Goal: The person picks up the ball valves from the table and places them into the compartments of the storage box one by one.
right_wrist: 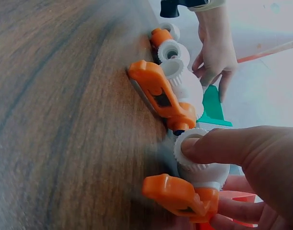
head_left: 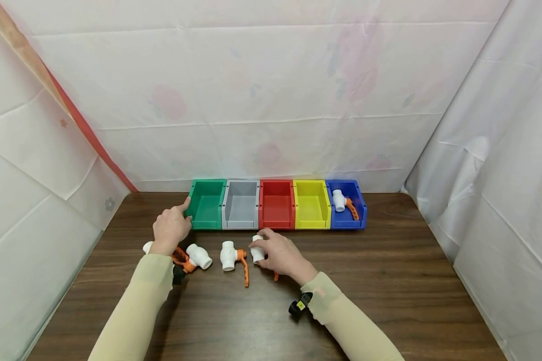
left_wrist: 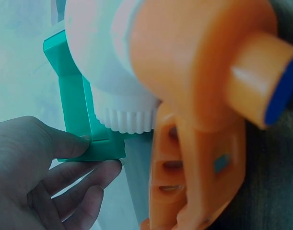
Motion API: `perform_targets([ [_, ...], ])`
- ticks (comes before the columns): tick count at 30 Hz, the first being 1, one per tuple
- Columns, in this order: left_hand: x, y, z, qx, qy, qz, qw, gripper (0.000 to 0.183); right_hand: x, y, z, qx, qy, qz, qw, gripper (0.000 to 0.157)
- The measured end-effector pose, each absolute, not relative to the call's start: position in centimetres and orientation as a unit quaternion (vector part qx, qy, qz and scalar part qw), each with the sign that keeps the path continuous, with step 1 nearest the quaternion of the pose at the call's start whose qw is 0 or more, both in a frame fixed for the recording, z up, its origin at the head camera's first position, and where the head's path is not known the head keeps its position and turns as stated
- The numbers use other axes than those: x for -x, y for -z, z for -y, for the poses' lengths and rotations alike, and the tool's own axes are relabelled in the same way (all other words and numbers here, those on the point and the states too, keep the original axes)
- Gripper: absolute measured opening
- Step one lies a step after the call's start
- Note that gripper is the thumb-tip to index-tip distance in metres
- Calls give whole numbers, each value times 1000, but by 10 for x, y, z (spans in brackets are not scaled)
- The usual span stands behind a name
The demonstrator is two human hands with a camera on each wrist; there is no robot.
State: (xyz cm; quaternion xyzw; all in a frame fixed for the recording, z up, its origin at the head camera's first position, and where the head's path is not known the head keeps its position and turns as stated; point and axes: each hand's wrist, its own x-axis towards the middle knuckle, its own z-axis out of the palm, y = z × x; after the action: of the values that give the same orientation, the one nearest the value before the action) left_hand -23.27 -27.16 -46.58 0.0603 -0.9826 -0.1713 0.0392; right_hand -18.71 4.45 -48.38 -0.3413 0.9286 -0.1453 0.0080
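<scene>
My left hand (head_left: 170,228) pinches the left front wall of the green bin (head_left: 208,225), thumb over the rim and fingers outside it. My right hand (head_left: 283,254) grips a white ball valve with an orange lever (right_wrist: 211,173). In the right wrist view, the thumb presses at the valve's open end and the other fingers go behind its body. Left of that hand lies a second ball valve (head_left: 228,256). Another valve (head_left: 199,256) lies close to the left wrist, and a white end (head_left: 147,247) of one more is mostly hidden by that arm.
Beside the green bin, grey (head_left: 241,224), red (head_left: 277,224), yellow (head_left: 312,224) and blue (head_left: 361,220) bins stand in a row. A ball valve (head_left: 339,200) lies in the blue one. White sheets (head_left: 271,100) hang behind and beside the wooden table (head_left: 411,281).
</scene>
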Motion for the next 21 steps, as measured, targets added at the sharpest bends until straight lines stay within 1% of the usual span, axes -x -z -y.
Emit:
perform_targets([
  [21, 232, 465, 271, -57, 172, 983, 38, 60, 192, 471, -61, 331, 157, -930, 1, 42],
])
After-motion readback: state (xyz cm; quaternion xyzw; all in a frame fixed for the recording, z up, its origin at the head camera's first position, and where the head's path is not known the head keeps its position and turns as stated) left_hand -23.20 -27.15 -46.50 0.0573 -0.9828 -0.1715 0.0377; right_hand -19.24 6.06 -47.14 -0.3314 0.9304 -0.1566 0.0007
